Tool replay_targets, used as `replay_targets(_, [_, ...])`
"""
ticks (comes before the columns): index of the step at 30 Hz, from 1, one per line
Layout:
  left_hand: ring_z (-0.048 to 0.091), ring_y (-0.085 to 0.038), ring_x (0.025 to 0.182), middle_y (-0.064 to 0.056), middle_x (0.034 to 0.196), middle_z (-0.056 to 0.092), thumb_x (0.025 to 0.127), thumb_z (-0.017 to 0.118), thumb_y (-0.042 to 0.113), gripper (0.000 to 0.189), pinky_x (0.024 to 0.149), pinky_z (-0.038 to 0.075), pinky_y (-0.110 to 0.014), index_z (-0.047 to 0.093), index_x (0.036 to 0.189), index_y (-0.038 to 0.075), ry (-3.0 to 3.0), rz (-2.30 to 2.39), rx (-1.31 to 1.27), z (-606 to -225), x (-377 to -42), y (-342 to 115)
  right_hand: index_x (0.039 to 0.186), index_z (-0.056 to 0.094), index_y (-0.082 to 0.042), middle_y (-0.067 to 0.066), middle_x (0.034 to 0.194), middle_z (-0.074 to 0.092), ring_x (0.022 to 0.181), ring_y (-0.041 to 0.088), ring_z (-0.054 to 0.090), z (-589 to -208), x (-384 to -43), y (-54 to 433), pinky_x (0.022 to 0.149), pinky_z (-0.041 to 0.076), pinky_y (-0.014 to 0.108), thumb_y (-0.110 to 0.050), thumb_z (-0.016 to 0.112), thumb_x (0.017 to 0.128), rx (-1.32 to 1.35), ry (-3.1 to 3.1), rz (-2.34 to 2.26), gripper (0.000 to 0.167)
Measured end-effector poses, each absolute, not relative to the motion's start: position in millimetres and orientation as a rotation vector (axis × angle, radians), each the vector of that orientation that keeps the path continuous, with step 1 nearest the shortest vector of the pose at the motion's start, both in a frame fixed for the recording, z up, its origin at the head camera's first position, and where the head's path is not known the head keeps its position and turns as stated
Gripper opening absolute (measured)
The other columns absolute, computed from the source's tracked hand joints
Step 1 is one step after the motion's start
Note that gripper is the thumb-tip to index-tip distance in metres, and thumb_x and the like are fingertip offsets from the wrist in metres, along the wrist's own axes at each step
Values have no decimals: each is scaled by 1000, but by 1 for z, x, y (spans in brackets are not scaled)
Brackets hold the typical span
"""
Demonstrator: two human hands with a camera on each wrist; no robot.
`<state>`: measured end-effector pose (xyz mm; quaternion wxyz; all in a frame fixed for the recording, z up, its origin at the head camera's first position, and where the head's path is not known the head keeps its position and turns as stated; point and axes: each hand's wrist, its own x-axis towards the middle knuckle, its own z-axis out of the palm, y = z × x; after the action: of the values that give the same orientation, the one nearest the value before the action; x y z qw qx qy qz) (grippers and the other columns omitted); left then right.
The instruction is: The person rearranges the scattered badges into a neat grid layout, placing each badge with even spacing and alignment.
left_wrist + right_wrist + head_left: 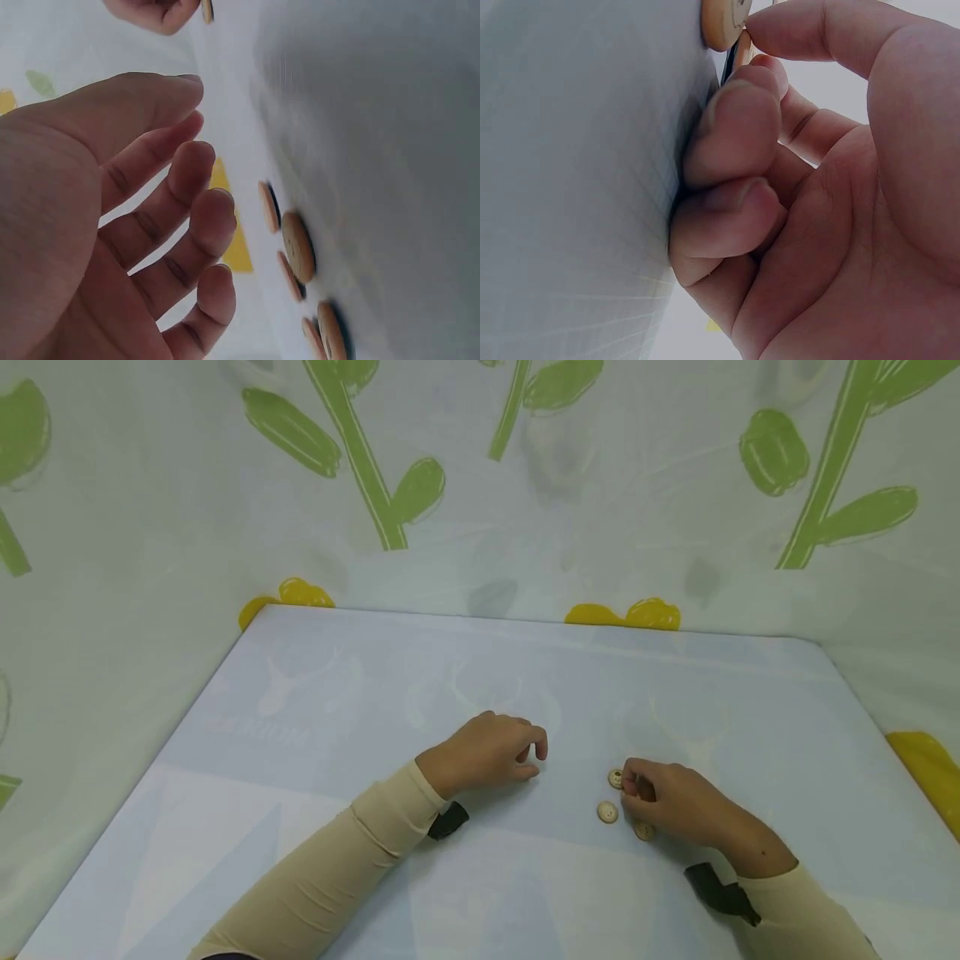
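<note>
My left hand (491,750) hovers over the left-middle of the white table, fingers loosely bent and holding nothing; its thumb (150,101) stands apart from the fingertips. Farther right, my right hand (678,797) bends down to the tabletop and pinches a round wooden button (616,778) at its edge, between thumb and forefinger; the fingertips partly cover it. Close by lie a second button (607,812) and a third button (644,831) just under the thumb. In the right wrist view a button (724,22) sits beside the thumb, the other fingers curled against the table.
Several more buttons (298,246) lie on the surface in the left wrist view, beyond the left fingertips; the head view does not show them clearly. The pale patterned table (300,710) meets a white leaf-print cloth (480,510) at the back and sides.
</note>
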<state>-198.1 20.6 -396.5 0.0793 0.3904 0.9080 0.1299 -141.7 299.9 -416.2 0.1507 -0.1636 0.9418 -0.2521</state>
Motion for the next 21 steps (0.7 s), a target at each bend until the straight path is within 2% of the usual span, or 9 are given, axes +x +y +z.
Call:
replay_targets(11, [54,-2,71,12,80,61,91,72,26,15,77,46,-27,71,106,24,2696,355,1299,-396,-189,45,85,51,-19,-8,64,43,55,4,41,-419,-143,301,50,34,22,-18,66,93,-455,2721,-717,16])
replay_targets(17, [55,0,74,14,83,63,91,72,31,19,72,41,-25,70,109,27,2668,290,1360,-393,-185,65,85,51,-19,-8,64,43,55,4,41,-419,-144,302,50,35,22,-17,66,93,-470,2723,-729,16])
replay_targets(21, [55,0,75,14,84,64,91,73,31,19,73,41,-25,70,110,27,2645,275,1379,-392,-183,76,85,52,-19,-8,64,44,55,4,42,-417,-146,302,51,35,22,-17,65,93,-488,2712,-735,16])
